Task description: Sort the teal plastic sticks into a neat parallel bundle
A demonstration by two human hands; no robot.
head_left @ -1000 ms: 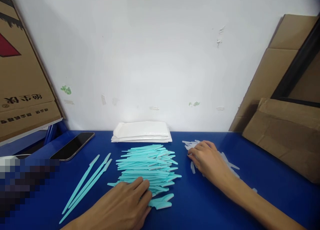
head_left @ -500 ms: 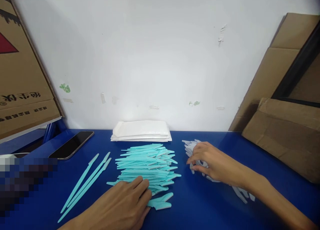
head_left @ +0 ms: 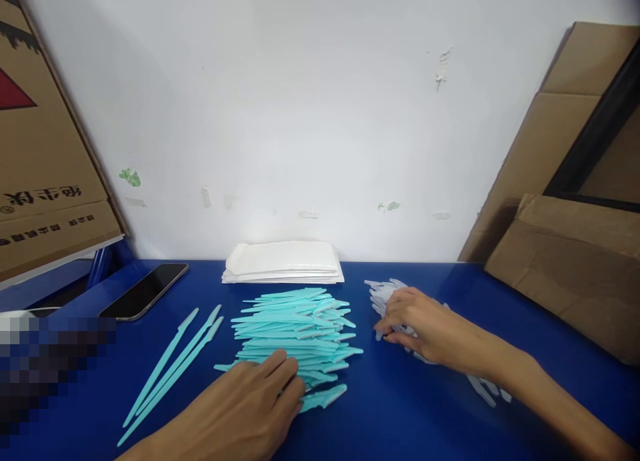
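Note:
My left hand [head_left: 260, 401] is closed at the near edge of a pile of turquoise eyebrow razors [head_left: 293, 327]. From under its curled fingers a turquoise eyebrow razor [head_left: 324, 397] pokes out to the right, its handle hidden by the hand. Over a heap of translucent plastic blade caps [head_left: 383, 294], my right hand [head_left: 410, 321] has its thumb and fingers pinched together. A small cap [head_left: 379, 335] shows at those fingertips. More caps lie partly hidden beneath the right hand and forearm. Left of the pile, three turquoise razors [head_left: 173, 374] lie side by side, slanting.
A stack of white packets [head_left: 283, 261] lies behind the razors by the wall. A dark-screened phone [head_left: 145, 291] rests at the back left of the blue table [head_left: 400, 414]. Cardboard boxes stand at the left [head_left: 50, 147] and right [head_left: 575, 274].
Two razor ends stuck out past my left fingers earlier; one shows now. My right fingers have closed together, with a cap at their tips. The three separate razors stay put.

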